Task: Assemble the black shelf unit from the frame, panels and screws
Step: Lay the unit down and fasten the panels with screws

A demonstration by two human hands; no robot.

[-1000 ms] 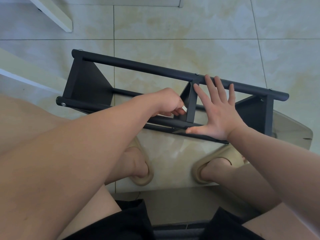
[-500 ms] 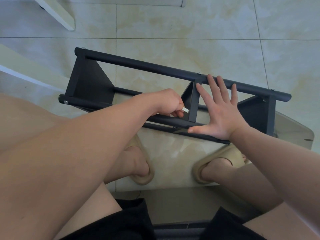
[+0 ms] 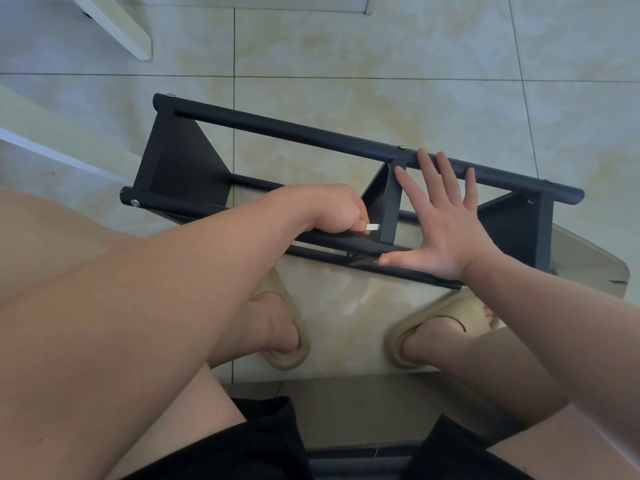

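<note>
The black shelf unit (image 3: 294,135) lies on its side on the tiled floor, its round tubes running left to right and three black panels fixed between them. My left hand (image 3: 334,213) is curled just left of the middle panel (image 3: 390,202) and pinches a small white tool (image 3: 373,227) against the near tube. My right hand (image 3: 441,216) lies flat with spread fingers on the frame right of that panel, thumb along the near tube. Silver screw heads (image 3: 135,203) show at the tube ends.
My two feet in beige slippers (image 3: 446,323) stand on the floor just in front of the shelf. A white furniture leg (image 3: 117,26) angles in at the top left, and a pale board edge (image 3: 52,140) crosses the left side.
My left hand has turned slightly at the middle panel, and more of the white tool shows. The right hand and the shelf stay where they were.
</note>
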